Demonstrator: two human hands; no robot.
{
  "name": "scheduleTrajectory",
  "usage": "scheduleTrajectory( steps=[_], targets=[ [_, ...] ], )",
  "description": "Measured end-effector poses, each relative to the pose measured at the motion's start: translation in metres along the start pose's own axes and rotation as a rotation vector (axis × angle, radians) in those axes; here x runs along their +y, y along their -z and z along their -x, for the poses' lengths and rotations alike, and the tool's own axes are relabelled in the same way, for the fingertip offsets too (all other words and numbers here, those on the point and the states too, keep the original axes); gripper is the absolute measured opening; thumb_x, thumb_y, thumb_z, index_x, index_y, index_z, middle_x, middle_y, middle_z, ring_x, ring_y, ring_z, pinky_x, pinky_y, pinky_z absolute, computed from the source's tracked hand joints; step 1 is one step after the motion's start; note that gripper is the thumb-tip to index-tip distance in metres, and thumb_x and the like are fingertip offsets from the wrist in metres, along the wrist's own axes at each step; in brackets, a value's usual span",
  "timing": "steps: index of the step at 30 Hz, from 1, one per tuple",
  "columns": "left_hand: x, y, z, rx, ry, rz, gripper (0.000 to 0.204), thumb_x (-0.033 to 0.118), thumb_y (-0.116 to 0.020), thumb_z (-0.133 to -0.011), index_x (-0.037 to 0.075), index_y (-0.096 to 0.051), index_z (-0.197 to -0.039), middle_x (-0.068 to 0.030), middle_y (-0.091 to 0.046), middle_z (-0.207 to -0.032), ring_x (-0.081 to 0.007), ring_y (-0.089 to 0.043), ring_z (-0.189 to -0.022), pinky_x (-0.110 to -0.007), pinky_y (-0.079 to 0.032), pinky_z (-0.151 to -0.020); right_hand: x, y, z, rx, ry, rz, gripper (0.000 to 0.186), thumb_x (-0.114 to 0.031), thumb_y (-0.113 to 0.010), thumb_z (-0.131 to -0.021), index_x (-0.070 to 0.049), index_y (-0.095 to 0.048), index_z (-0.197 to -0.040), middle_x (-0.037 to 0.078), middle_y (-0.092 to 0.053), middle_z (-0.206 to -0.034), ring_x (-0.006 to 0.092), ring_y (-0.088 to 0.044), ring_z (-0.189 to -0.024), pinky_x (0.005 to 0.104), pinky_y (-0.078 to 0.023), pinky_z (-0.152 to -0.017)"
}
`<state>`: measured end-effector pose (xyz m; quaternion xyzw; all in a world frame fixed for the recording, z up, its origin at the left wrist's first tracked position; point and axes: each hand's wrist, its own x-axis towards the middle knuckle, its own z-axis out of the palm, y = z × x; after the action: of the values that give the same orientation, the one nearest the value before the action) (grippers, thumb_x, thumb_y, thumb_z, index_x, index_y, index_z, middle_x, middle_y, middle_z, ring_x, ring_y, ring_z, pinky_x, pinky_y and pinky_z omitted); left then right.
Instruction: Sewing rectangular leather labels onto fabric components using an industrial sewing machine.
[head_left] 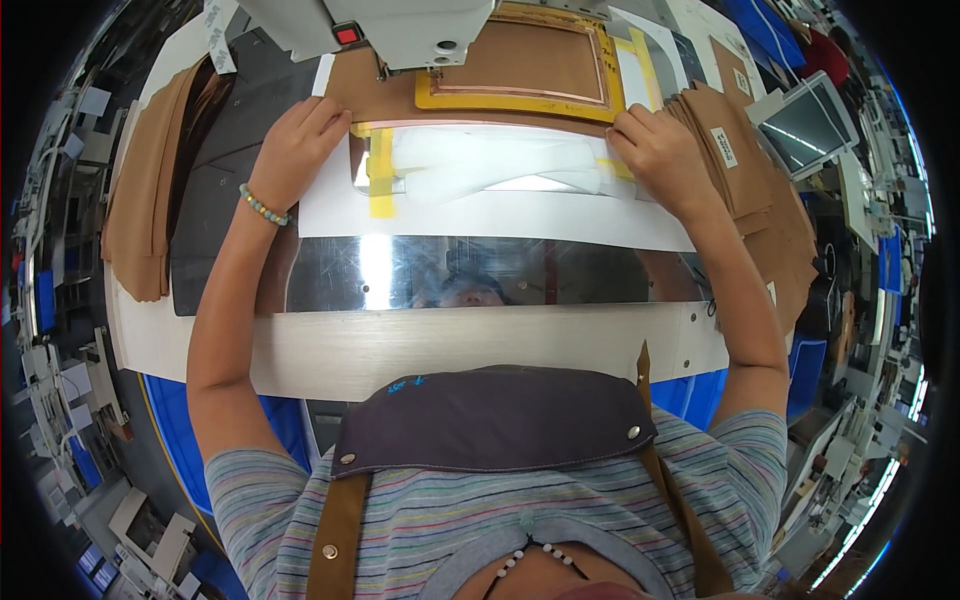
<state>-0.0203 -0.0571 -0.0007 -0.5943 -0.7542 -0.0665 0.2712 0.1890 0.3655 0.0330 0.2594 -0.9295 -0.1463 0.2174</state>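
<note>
Brown panel (380, 100) lay flat at the far side of the tabletop (480, 345), partly under the machine head (390, 30), long axis running L–R, approx. parallel to the tabletop's front edge. Yellow frame (520, 103) sat on the panel's R part, long axis also L–R, its near bar toward the person, L end close by the machine head.

L hand (300, 145): at the panel's near L corner, knuckles up, fingers bent, tips pointing fwd and inward. R hand (655, 150): at the frame's near R corner, fingers curled, tips pointing fwd/L. Fingertips were small and part-hidden, so couldn't tell for either hand if it pinched the edge or just rested on it. Both forearms reached fwd, elbows out wide, wrists approx. level w/ each other.

Betw. the hands, near side: white sheet (450, 215) w/ yellow tape (382, 175), then shiny metal plate (560, 265). Brown stacks stood L (150, 170) and R (735, 190).
</note>
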Motion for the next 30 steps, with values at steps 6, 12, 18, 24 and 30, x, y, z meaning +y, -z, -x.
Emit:
scheduleTrajectory(
  steps=[6,12,18,24,30],
  targets=[
    [0.019,-0.012,-0.028,-0.002,-0.002,-0.051,0.04,0.004,-0.069,-0.082,0.002,-0.072,-0.122,-0.0077,-0.068,-0.104,-0.0255,-0.067,-0.099,-0.036,-0.056,-0.086,0.017,-0.007,0.028,0.055,-0.133,0.074,0.011,-0.006,-0.071,-0.075,-0.005,-0.07,-0.086,0.003,-0.064,-0.091,0.0199,-0.065,-0.09,0.032,-0.053,-0.073],
    [0.036,0.002,-0.029,-0.228,0.104,0.041,0.043,0.003,-0.067,-0.087,0.002,-0.07,-0.13,-0.0092,-0.068,-0.115,-0.0286,-0.066,-0.11,-0.04,-0.054,-0.095,0.004,-0.009,0.046,-0.003,-0.25,0.051,0.016,-0.008,-0.071,-0.083,-0.004,-0.074,-0.098,0.004,-0.069,-0.102,0.0228,-0.066,-0.101,0.0356,-0.053,-0.082],
    [0.058,0.001,-0.02,-0.096,0.317,0.15,0.045,0.013,-0.064,-0.101,0.004,-0.063,-0.146,-0.0125,-0.06,-0.152,-0.0358,-0.045,-0.15,-0.048,-0.036,-0.123,-0.027,-0.012,0.064,-0.039,-0.523,-0.034,0.041,-0.031,-0.062,-0.103,-0.003,-0.069,-0.132,0.01,-0.062,-0.145,0.0298,-0.05,-0.14,0.0494,-0.042,-0.112],
    [0.057,-0.003,-0.014,-0.213,0.402,0.226,0.047,0.021,-0.067,-0.103,0.011,-0.064,-0.148,-0.0073,-0.054,-0.162,-0.0351,-0.036,-0.157,-0.048,-0.03,-0.128,-0.034,-0.016,0.074,-0.114,-0.653,-0.111,0.056,-0.047,-0.05,-0.11,-0.004,-0.066,-0.142,0.012,-0.049,-0.163,0.0319,-0.037,-0.154,0.059,-0.03,-0.123],
    [0.057,-0.003,-0.013,-0.225,0.415,0.275,0.044,0.02,-0.066,-0.104,0.008,-0.065,-0.146,-0.0078,-0.056,-0.16,-0.0345,-0.037,-0.156,-0.047,-0.032,-0.128,-0.033,-0.013,0.069,-0.146,-0.661,0.001,0.056,-0.048,-0.051,-0.11,-0.005,-0.066,-0.143,0.012,-0.046,-0.164,0.0326,-0.035,-0.155,0.0605,-0.027,-0.124]
  ],
)
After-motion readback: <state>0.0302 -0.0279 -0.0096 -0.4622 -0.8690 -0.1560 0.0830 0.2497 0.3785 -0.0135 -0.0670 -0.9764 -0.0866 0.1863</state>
